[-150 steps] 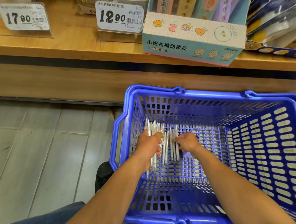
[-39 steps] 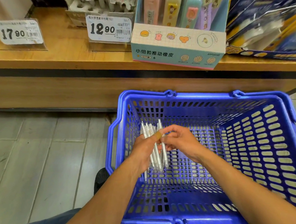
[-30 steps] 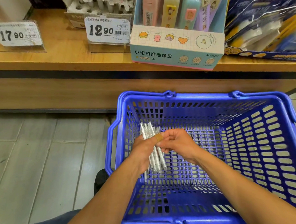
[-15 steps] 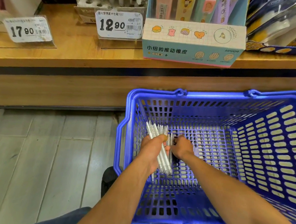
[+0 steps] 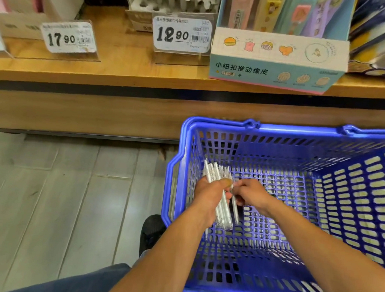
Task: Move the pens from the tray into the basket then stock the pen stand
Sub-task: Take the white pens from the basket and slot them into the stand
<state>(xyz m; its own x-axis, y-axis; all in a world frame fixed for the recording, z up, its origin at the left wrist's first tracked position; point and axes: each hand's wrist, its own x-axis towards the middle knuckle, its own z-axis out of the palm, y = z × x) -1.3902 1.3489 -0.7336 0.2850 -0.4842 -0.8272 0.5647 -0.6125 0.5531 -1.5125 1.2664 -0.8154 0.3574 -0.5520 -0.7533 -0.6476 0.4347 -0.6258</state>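
Note:
A blue plastic basket (image 5: pixel 288 128) stands on the floor below a wooden shelf. Inside it, near the left wall, my left hand (image 5: pixel 209 198) grips a bundle of several white pens (image 5: pixel 222 210), thumb across the top. My right hand (image 5: pixel 250 192) is right beside it and pinches one white pen (image 5: pixel 235 207) against the bundle. The pens' upper ends fan out above my left thumb. No tray or pen stand is clearly in view.
The wooden shelf (image 5: pixel 124 75) carries two price tags, 17.90 (image 5: pixel 69 37) and 12.90 (image 5: pixel 183 34), and a pastel display box of erasers (image 5: pixel 278 61). Grey plank floor lies left of the basket. My shoe (image 5: pixel 152 232) is by the basket's left corner.
My right hand picked another pen off the basket floor and brought it to the bundle in my left hand. The loose pens seen lying there earlier are now gathered up.

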